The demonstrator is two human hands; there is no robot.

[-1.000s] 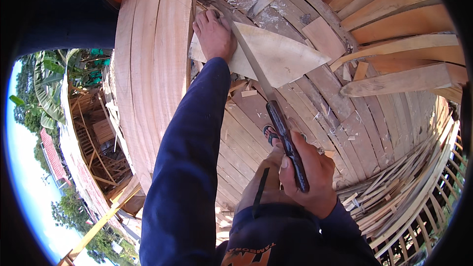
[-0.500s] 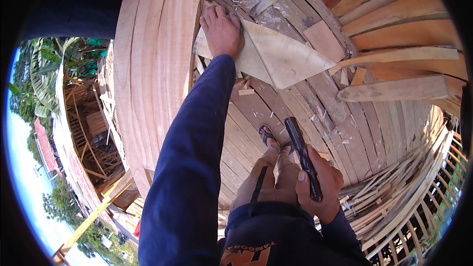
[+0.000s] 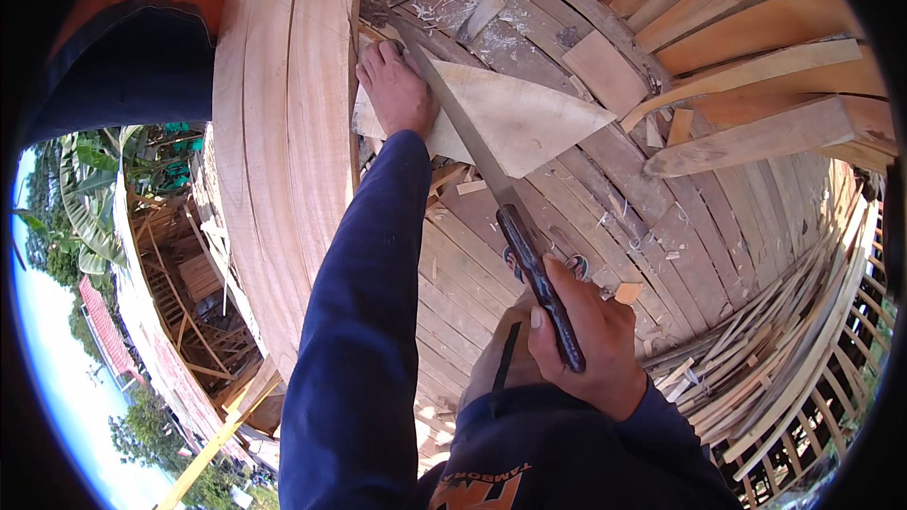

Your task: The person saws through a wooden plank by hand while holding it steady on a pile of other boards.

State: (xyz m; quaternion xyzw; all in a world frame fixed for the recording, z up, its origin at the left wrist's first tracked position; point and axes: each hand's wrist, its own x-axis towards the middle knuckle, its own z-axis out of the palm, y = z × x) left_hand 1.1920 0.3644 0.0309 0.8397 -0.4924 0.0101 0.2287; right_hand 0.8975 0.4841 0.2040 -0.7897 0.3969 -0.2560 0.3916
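My right hand [image 3: 595, 335] is wrapped round the dark, glossy handle of a handsaw [image 3: 540, 285]. Its long grey blade slants up and to the left across a pale, pointed wooden board [image 3: 534, 113]. At the board's left end my left hand [image 3: 397, 93] presses down beside the blade, fingers bent toward the far edge. The fingertips are partly hidden. Just left of that hand stands a wide reddish plank wall [image 3: 283, 113]. Whether the blade has cut into the board, I cannot tell.
Shavings and offcuts litter the plank floor [image 3: 675, 288]. Curved timbers [image 3: 756, 146] jut in from the right, and long strips [image 3: 756, 368] are piled at the lower right. At the upper left shows another person's dark and orange clothing [image 3: 132, 57]. My sandalled feet are below the saw.
The saw handle has shifted left in my right hand's grip, and the blade's flat side now shows more. My left hand stays on the board. The whole view has shifted slightly.
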